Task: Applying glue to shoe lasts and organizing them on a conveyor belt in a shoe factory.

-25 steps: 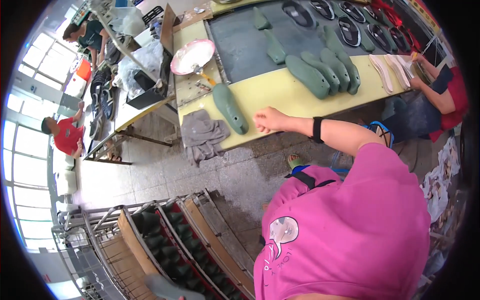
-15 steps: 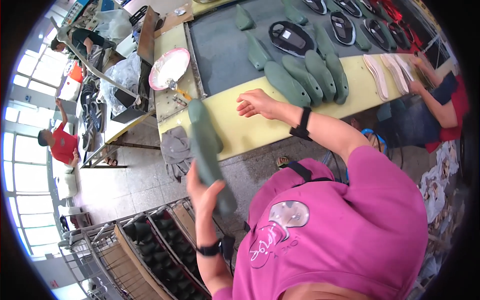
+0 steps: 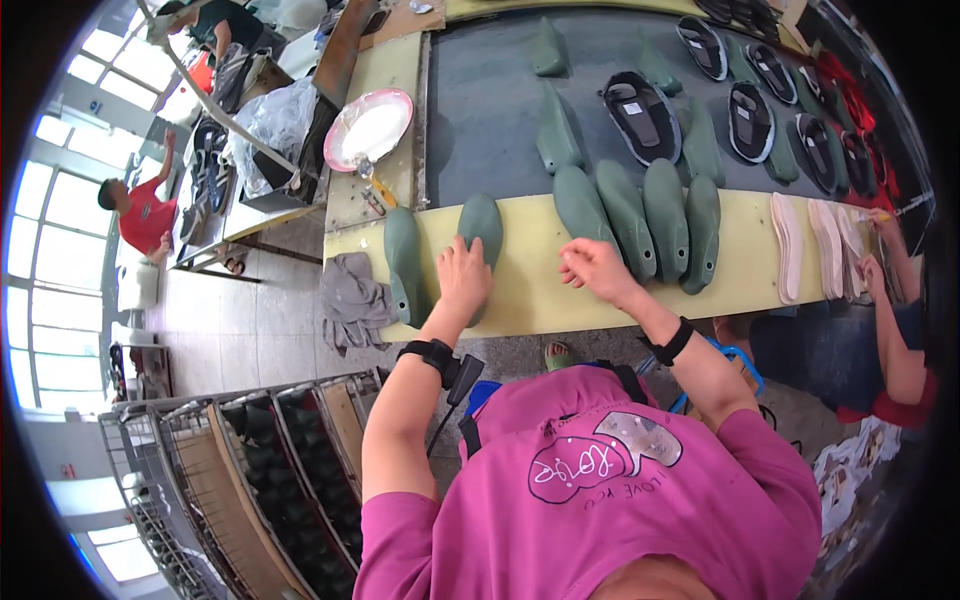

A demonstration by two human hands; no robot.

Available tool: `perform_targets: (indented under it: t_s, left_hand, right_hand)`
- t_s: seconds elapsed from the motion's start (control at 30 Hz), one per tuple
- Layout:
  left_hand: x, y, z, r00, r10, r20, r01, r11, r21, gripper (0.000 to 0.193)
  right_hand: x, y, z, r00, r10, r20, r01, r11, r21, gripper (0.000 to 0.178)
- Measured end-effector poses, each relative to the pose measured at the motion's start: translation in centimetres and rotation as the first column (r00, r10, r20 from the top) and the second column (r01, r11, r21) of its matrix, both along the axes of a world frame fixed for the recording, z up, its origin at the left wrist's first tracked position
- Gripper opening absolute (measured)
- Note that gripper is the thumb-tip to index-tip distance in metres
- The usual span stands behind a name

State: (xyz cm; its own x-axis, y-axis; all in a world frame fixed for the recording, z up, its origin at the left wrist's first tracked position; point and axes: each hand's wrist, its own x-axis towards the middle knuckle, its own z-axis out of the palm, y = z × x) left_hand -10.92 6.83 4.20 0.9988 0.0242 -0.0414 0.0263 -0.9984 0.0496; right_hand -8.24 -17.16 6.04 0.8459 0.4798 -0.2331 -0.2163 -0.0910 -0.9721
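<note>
On the left of the yellow bench strip, my left hand rests over a green shoe last, its fingers bent around the last's upper side. A second green last lies just left of it, the two apart. My right hand hovers beside the near end of a green last, fingers loosely bent and nothing seen in them. That last is leftmost in a row of several, with more green lasts side by side to its right.
Behind, a dark grey surface carries lasts and black shoe uppers. A pink-rimmed basin with a brush stands left, above a grey cloth. Pale insoles lie near another person's hands. A rack of dark lasts stands lower left.
My left hand has moved up and right from in front of the bench, where it held a green last. Two lasts now lie there on the bench. My right hand has shifted right and lower.
</note>
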Motion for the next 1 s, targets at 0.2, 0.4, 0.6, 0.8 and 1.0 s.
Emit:
perform_targets:
  t_s: [0.2,0.4,0.6,0.8,1.0]
  left_hand:
    - [-2.3,5.0,2.0,0.940,0.282,0.193,-0.285,0.958,-0.015,0.058]
    - [-7.2,9.7,-1.2,0.936,0.334,0.110,-0.262,0.871,-0.416,0.078]
    - [-8.6,11.0,-0.8,0.891,0.391,-0.231,-0.288,0.093,-0.953,0.077]
    - [-8.6,15.8,-4.5,0.926,0.345,-0.151,-0.275,0.346,-0.897,0.073]
    - [-2.6,13.2,-3.0,0.946,0.314,-0.080,-0.246,0.534,-0.809,0.061]
  right_hand:
    - [-0.7,4.8,-1.3,0.884,0.311,0.348,-0.211,0.932,-0.296,0.039]
    - [-1.0,11.6,-2.3,0.787,0.475,0.393,-0.298,0.851,-0.433,0.071]
    - [-0.7,13.8,-3.2,0.721,0.611,0.327,-0.312,0.708,-0.634,0.072]
    - [-0.6,14.4,-2.2,0.673,0.678,0.297,-0.369,0.656,-0.659,0.072]
    - [-0.6,16.0,-2.4,0.687,0.678,0.259,-0.392,0.648,-0.653,0.071]
